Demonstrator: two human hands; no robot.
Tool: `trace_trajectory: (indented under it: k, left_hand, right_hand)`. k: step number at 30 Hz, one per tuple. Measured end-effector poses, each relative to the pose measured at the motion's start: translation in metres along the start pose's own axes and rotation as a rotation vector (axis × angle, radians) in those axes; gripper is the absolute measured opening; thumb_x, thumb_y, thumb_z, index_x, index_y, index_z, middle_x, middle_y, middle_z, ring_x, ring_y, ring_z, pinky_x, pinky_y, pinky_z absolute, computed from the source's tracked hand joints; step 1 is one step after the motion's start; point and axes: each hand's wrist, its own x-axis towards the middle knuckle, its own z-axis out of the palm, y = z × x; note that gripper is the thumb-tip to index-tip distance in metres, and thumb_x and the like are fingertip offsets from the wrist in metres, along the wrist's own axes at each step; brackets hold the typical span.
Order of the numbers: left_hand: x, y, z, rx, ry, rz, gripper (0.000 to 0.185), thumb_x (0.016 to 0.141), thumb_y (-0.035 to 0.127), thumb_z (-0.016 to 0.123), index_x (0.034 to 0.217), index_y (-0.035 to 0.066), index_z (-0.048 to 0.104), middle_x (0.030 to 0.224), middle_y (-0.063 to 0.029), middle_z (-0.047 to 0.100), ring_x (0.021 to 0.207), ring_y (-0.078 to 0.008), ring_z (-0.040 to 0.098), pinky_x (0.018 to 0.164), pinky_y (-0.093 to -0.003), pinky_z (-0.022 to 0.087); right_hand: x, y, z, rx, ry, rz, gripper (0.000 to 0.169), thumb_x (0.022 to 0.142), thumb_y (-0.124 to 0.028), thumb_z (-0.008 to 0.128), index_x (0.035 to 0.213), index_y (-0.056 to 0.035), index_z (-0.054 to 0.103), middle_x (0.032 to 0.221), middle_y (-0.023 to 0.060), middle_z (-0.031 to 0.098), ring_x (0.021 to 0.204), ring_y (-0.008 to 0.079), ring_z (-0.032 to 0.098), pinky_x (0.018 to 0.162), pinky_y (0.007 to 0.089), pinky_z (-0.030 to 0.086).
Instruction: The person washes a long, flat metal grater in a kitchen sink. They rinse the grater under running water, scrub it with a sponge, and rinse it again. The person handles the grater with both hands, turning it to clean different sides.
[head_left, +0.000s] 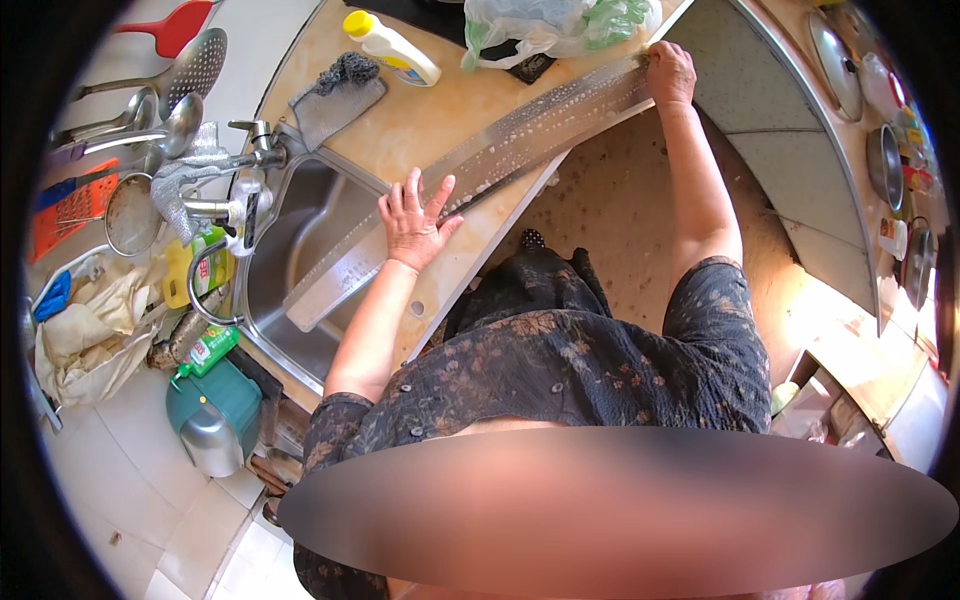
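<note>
A long, wet metal strip (525, 139) lies slantwise over the countertop, its left end reaching over the stainless steel sink (300, 217). Whitish drops or suds dot its surface. My left hand (416, 221) rests on the strip near the sink's edge, fingers spread. At the strip's far right end, my right hand (671, 71) has its fingers curled over the end. A grey cloth (337, 112) with a dark scouring pad (351, 71) on it lies on the counter behind the sink. Beyond the strip, a white bottle with a yellow cap (394, 49) is lying or standing; the angle leaves this unclear.
A faucet (259, 150) rises at the sink's back corner. Ladles and a skimmer (196, 71) hang on the left wall. A green dish soap bottle (210, 349) is left of the sink. Plastic bags (555, 34) sit at the counter's back. Tiled floor (622, 195) shows below.
</note>
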Motion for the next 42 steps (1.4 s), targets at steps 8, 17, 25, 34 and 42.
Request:
trace_trajectory:
  k: [8, 17, 25, 34, 42]
  left_hand:
    - [-0.001, -0.001, 0.001, -0.004, -0.010, -0.017, 0.075, 0.066, 0.050, 0.071, 0.134, 0.041, 0.039, 0.135, -0.0107, 0.032, 0.114, -0.0328, 0.034, 0.094, -0.0513, 0.027]
    - [0.002, 0.000, -0.001, -0.007, -0.012, -0.018, 0.074, 0.067, 0.049, 0.071, 0.134, 0.041, 0.039, 0.135, -0.0111, 0.032, 0.115, -0.0323, 0.034, 0.094, -0.0512, 0.027]
    - [0.002, 0.000, -0.001, 0.022, -0.002, -0.015, 0.077, 0.066, 0.049, 0.071, 0.134, 0.040, 0.037, 0.135, -0.0109, 0.032, 0.114, -0.0322, 0.035, 0.093, -0.0509, 0.028]
    - [0.002, 0.001, -0.002, 0.030, -0.005, 0.004, 0.078, 0.066, 0.050, 0.071, 0.135, 0.040, 0.037, 0.136, -0.0107, 0.031, 0.112, -0.0319, 0.036, 0.092, -0.0506, 0.029]
    - [0.003, 0.003, -0.005, 0.041, -0.018, 0.027, 0.074, 0.070, 0.048, 0.068, 0.136, 0.035, 0.037, 0.134, -0.0122, 0.034, 0.113, -0.0314, 0.038, 0.094, -0.0492, 0.029]
  right_hand:
    - [-0.050, -0.066, -0.003, 0.367, 0.008, -0.242, 0.004, 0.074, -0.011, 0.062, 0.073, -0.0083, 0.065, 0.087, 0.0061, 0.065, 0.086, 0.0286, 0.059, 0.078, 0.0369, 0.048]
    - [0.014, 0.030, 0.009, -0.022, -0.031, 0.055, 0.016, 0.083, -0.022, 0.057, 0.086, -0.0146, 0.071, 0.095, 0.0051, 0.066, 0.091, 0.0291, 0.058, 0.081, 0.0383, 0.047]
    - [-0.041, -0.049, 0.013, 0.156, 0.031, -0.243, 0.014, 0.078, -0.010, 0.054, 0.077, -0.0131, 0.067, 0.087, 0.0084, 0.063, 0.088, 0.0281, 0.059, 0.078, 0.0379, 0.049]
    - [-0.051, 0.002, 0.015, 0.149, 0.261, 0.220, 0.006, 0.078, -0.013, 0.060, 0.076, -0.0093, 0.064, 0.083, 0.0102, 0.060, 0.083, 0.0308, 0.058, 0.072, 0.0405, 0.048]
    - [-0.043, 0.022, 0.008, 0.162, 0.267, 0.360, 0.007, 0.076, -0.013, 0.060, 0.073, -0.0088, 0.065, 0.082, 0.0106, 0.060, 0.081, 0.0294, 0.059, 0.072, 0.0385, 0.048]
